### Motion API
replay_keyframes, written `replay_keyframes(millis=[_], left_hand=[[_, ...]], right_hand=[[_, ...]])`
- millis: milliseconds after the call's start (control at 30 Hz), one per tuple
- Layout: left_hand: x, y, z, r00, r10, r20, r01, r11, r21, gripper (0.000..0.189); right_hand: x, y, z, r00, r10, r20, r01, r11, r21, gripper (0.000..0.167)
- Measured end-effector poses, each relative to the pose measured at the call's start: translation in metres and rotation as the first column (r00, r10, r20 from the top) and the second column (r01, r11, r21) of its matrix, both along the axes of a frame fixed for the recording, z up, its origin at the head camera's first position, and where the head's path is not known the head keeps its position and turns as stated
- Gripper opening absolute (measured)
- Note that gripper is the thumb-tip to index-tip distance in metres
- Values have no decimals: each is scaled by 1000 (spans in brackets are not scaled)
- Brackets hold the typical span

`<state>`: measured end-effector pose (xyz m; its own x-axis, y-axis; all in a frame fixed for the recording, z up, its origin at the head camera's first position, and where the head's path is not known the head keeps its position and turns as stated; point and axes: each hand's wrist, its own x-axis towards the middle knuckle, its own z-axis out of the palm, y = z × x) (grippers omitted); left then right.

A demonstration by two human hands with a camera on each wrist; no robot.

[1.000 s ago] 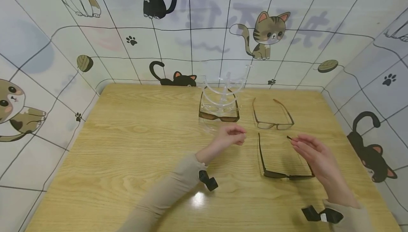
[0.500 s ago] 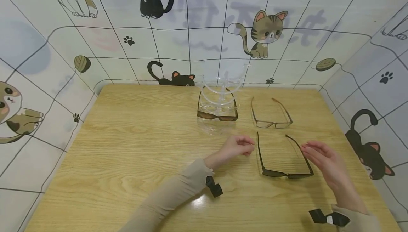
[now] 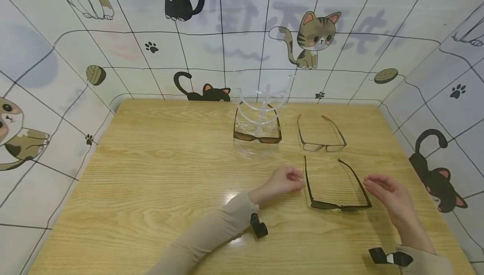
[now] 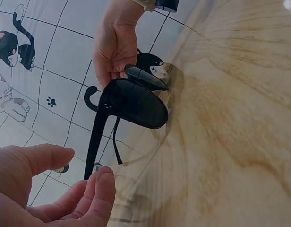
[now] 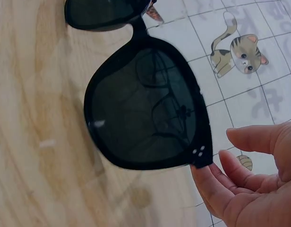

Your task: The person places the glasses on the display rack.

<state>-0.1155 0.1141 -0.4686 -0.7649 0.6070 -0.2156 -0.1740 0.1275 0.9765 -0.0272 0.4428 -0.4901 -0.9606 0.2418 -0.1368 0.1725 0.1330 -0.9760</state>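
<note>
Black sunglasses (image 3: pixel 325 205) lie on the table with both temples unfolded, their lenses toward me. My left hand (image 3: pixel 284 181) is just beside the left temple, and the left wrist view shows a gap between its thumb and fingers (image 4: pixel 104 189). On the other side, my right hand (image 3: pixel 391 195) hovers beside the right temple with its fingers loosely bent. In the right wrist view, its thumb (image 5: pixel 252 137) is apart from the fingers, some of which are partly behind the frame's corner. Neither hand visibly grips the sunglasses; contact is hard to tell.
Behind the sunglasses lie clear-lensed glasses (image 3: pixel 322 146) with brown temples. A transparent display stand (image 3: pixel 266 103) is at the back, with brown-tinted sunglasses (image 3: pixel 251 137) and thin-framed glasses (image 3: pixel 277 128) at its lower part. Cat-patterned walls (image 3: pixel 242 52) enclose the wooden table (image 3: pixel 159 161).
My left hand has moved right and nearer to me, coming beside the left temple. My right hand has shifted from the right temple's tip outward and down along it. The sunglasses stay put.
</note>
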Motion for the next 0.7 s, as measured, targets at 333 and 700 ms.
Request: replay_keyframes(millis=[333,700], left_hand=[[8,9,-11,998,51,45,-50,999,-19,31],[13,18,-6,985,100,137,-103,995,17,32]], right_hand=[[11,-33,43,982,46,185,-96,958,271,35],[13,-38,47,969,73,235,-124,970,207,23]])
